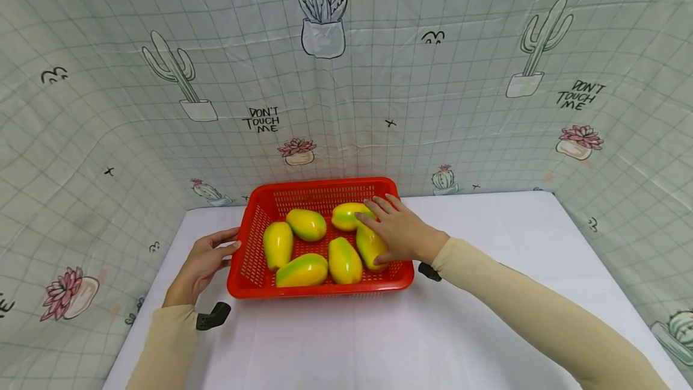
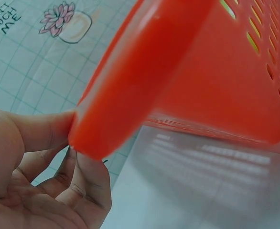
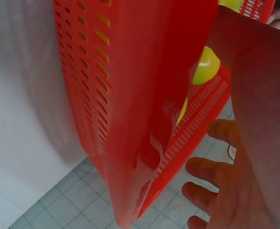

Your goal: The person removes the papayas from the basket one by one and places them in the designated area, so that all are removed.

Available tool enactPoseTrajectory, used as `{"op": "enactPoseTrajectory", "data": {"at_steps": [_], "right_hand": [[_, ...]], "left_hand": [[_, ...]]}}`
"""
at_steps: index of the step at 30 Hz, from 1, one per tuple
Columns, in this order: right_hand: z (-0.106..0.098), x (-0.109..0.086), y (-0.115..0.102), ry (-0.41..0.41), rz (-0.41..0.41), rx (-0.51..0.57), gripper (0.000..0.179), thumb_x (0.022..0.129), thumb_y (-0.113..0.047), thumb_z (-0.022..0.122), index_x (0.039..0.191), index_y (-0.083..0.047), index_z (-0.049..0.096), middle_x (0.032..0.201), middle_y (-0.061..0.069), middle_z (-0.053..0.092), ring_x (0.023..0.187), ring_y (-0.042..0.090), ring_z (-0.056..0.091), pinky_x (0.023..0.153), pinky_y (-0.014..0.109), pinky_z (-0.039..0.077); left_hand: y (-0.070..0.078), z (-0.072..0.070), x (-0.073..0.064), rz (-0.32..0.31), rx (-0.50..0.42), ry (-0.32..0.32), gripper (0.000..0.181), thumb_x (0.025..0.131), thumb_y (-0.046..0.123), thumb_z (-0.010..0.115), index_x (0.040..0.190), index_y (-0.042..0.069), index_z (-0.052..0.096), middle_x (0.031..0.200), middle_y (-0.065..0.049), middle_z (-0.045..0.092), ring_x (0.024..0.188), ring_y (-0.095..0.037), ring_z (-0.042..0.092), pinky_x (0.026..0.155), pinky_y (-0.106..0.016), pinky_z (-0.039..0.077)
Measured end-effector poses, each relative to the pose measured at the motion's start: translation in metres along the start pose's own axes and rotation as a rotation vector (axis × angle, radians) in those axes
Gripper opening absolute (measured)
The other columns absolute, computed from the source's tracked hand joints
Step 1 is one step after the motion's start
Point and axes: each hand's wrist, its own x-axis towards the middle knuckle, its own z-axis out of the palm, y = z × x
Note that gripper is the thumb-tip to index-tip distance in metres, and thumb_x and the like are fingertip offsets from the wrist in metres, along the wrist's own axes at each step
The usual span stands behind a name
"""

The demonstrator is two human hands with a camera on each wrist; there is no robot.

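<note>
L slv (image 1: 168, 342) & R slv (image 1: 520, 300): long, beige; blk curved unit (image 1: 214, 316), L wrist; blk piece (image 1: 430, 272), R.

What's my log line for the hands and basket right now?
left hand: grips red basket rim | right hand: spread over yellow-green fruits, contact unclear | basket: on white table, six fruits visible

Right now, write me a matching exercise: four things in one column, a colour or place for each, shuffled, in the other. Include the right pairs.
Things:
1. Left hand
2. Basket
3. Right hand
4. Tabletop

Colours or places:
A. Over fruit, fingers spread
B. White
C. Gripping the basket's left edge
D. Red

Right pairs: 1-C; 2-D; 3-A; 4-B
</note>
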Motion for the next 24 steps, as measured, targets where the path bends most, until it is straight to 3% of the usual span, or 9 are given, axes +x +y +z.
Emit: {"op": "enactPoseTrajectory", "data": {"at_steps": [6, 14, 24], "right_hand": [[-0.003, 0.009, -0.003, -0.055, -0.011, -0.011, 0.1, 0.085, -0.061, 0.081, 0.161, -0.009, 0.042, 0.163, 0.024, 0.041, 0.152, 0.044, 0.037, 0.127, 0.058, 0.024], [-0.007, 0.015, -0.004, -0.158, 0.021, 0.0, 0.1, 0.087, -0.061, 0.079, 0.163, -0.01, 0.039, 0.164, 0.024, 0.04, 0.151, 0.045, 0.037, 0.127, 0.058, 0.024], [-0.014, 0.026, -0.019, -0.188, 0.041, -0.019, 0.096, 0.087, -0.059, 0.081, 0.161, -0.01, 0.043, 0.156, 0.022, 0.047, 0.146, 0.043, 0.044, 0.124, 0.057, 0.032]], "left_hand": [[0.0, 0.0, 0.0, 0.0, -0.017, -0.001, 0.059, 0.11, 0.015, 0.057, 0.162, -0.002, 0.036, 0.163, -0.027, 0.036, 0.105, -0.017, 0.057, 0.08, -0.02, 0.055], [0.0, 0.0, 0.0, -0.002, -0.011, 0.002, 0.059, 0.11, 0.014, 0.057, 0.163, -0.001, 0.036, 0.163, -0.027, 0.036, 0.11, -0.021, 0.056, 0.08, -0.019, 0.055], [-0.001, 0.0, 0.002, 0.008, -0.011, 0.006, 0.058, 0.11, 0.014, 0.057, 0.162, -0.002, 0.037, 0.162, -0.027, 0.038, 0.104, -0.017, 0.058, 0.079, -0.02, 0.055]]}}
